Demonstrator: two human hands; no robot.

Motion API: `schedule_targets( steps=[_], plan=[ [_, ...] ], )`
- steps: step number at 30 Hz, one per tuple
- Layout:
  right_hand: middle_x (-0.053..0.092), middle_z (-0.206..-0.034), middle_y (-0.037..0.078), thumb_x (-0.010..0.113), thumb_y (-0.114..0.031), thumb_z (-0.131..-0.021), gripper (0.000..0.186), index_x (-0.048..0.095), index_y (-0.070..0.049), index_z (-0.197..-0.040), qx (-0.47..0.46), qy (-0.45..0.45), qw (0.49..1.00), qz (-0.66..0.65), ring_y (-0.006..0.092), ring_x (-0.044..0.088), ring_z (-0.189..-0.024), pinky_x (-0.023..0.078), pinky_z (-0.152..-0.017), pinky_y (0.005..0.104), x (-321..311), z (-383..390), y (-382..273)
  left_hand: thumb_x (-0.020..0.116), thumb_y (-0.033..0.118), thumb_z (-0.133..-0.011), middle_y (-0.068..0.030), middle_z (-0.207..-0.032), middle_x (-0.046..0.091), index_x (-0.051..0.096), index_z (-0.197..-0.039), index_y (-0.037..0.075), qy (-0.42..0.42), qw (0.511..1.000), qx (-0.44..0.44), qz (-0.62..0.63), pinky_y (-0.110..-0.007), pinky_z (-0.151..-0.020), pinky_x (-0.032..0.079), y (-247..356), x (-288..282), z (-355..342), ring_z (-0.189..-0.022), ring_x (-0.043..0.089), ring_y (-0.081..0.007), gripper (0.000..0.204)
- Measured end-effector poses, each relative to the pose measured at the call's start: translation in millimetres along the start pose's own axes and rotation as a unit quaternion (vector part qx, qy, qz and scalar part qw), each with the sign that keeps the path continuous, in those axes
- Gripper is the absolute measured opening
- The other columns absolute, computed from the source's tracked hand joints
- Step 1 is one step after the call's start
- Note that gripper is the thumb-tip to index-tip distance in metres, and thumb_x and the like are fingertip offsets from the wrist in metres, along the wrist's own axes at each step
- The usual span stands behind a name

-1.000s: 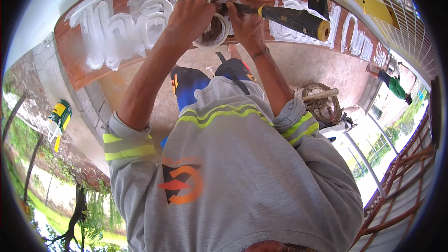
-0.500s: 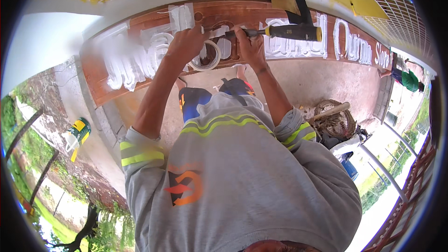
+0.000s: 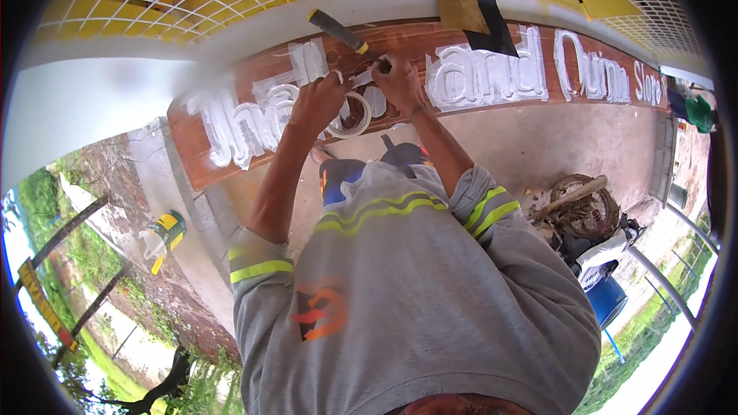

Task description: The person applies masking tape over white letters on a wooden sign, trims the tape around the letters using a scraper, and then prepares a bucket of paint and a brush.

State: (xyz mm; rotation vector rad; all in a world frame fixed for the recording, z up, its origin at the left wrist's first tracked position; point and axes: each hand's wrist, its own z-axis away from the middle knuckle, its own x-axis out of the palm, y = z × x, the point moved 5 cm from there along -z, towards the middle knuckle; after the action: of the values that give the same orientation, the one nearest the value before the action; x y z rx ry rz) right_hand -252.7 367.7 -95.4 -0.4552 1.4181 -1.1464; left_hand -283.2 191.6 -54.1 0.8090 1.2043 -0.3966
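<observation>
Best keep the tape roll [image 3: 364, 120] steady — right hand [image 3: 400, 86] pinching the tool [image 3: 338, 31] beyond its handle, left hand's [image 3: 319, 101] exact grip unclear.

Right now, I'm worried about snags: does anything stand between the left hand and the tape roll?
Nothing visible does: the white tape roll is right beside the left hand. The dark-handled tool at the right hand slants above, out of the way.
</observation>
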Motion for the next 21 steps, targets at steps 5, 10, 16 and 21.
schedule_targets(
  steps=[5,10,16,21],
  plan=[
    [0.068,-0.089,0.025,0.061,-0.026,-0.086,0.026,0.067,-0.001,-0.091,0.024,-0.005,0.998,0.061,0.0464,0.064,-0.088,0.050,-0.077,0.0528,6,0,-1,0.068,0.015,-0.085,-0.0089,-0.101,0.061,0.066,-0.123,0.024,-0.009,1.000,-0.011,0.000,-0.045,-0.072,0.057,0,-1,1,-0.088,0.068,-0.0307,0.039],
    [0.067,-0.090,0.026,0.059,-0.024,-0.087,0.024,0.065,-0.001,-0.094,0.008,0.010,0.998,0.060,0.0458,0.063,-0.091,0.049,-0.079,0.0517,3,0,4,0.061,0.009,-0.087,-0.0144,-0.098,0.062,0.062,-0.125,0.017,0.012,0.999,-0.025,0.044,-0.047,-0.076,0.056,7,-15,7,-0.091,0.067,-0.0353,0.039],
    [0.062,-0.080,0.024,0.057,-0.017,-0.090,0.017,0.056,0.000,-0.090,0.013,-0.006,0.998,-0.057,0.0440,0.061,-0.080,0.046,-0.074,0.0509,-23,13,-14,0.068,0.010,-0.085,-0.0162,-0.102,0.065,0.056,-0.133,0.013,0.042,0.984,-0.074,0.154,-0.047,-0.078,0.054,19,-66,24,-0.091,0.067,-0.0382,0.050],
    [0.061,-0.076,0.019,0.060,-0.015,-0.091,0.018,0.056,0.002,-0.094,-0.026,0.157,0.985,-0.068,0.0319,0.061,-0.070,0.048,-0.068,0.0406,-111,6,-6,0.072,0.008,-0.085,-0.0193,-0.106,0.069,0.060,-0.132,0.009,0.066,0.964,-0.119,0.230,-0.041,-0.082,0.053,1,-100,13,-0.096,0.067,-0.0350,0.048]
  ],
)
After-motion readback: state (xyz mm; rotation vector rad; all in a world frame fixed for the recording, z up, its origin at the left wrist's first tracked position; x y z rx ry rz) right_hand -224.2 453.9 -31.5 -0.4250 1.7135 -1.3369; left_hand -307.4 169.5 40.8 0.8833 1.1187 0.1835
